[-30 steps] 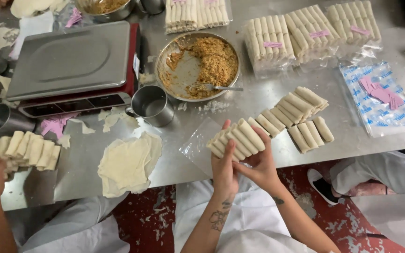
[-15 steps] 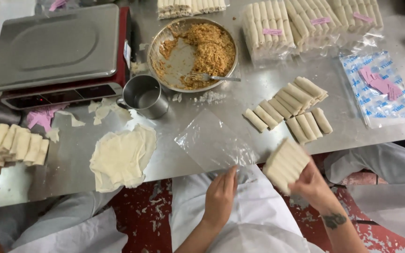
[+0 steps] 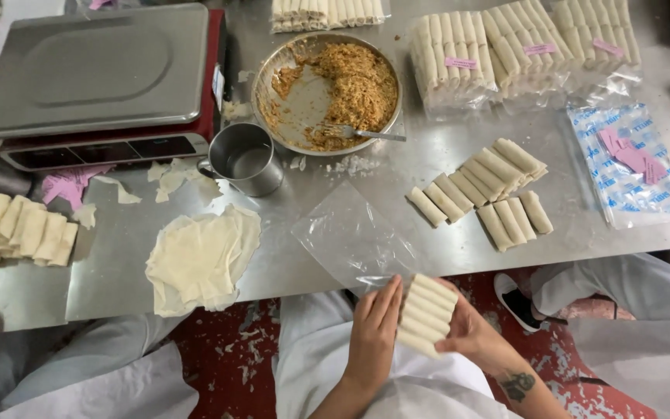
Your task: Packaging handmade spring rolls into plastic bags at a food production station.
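Steel table (image 3: 459,163): five held rolls (image 3: 426,314).

Scale (image 3: 94,74) top left; filling bowl (image 3: 277,74) with fork (image 3: 366,133); metal cup (image 3: 246,159); wrapper stack (image 3: 199,260); label sheet (image 3: 630,163).

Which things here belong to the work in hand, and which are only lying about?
In hand:
stack of rolls, pressed between left hand and right hand
clear bag, at the table edge beside them

Lying about:
scale
metal cup
filling bowl
wrapper sheets
loose rolls
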